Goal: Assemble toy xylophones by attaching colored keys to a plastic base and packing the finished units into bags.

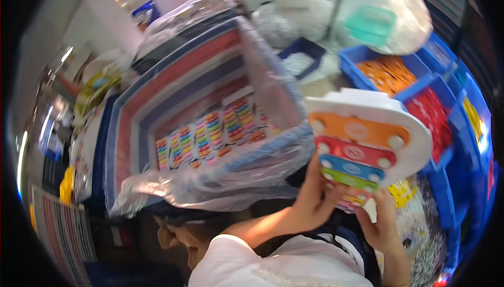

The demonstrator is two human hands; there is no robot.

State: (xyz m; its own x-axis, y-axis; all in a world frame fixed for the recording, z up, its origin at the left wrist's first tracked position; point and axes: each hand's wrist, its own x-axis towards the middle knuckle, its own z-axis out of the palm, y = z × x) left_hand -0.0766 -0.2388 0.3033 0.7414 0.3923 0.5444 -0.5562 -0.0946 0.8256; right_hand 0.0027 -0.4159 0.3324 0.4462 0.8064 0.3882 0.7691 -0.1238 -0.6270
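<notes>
White xylophone [362, 153], cluttered worktop [321, 87], pale wall [105, 19]

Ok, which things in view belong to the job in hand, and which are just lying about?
Seem part of the job:
toy xylophone, held by left hand and right hand
more xylophones in the striped container
orange pieces, red pieces and yellow pieces in blue bins

Seem just lying about:
teal tub
white plastic bag

Teal container [370, 24]: upper right of the frame
Pale plastic bags [302, 14]: top, right of centre
Striped panel [60, 234]: lower left
</notes>
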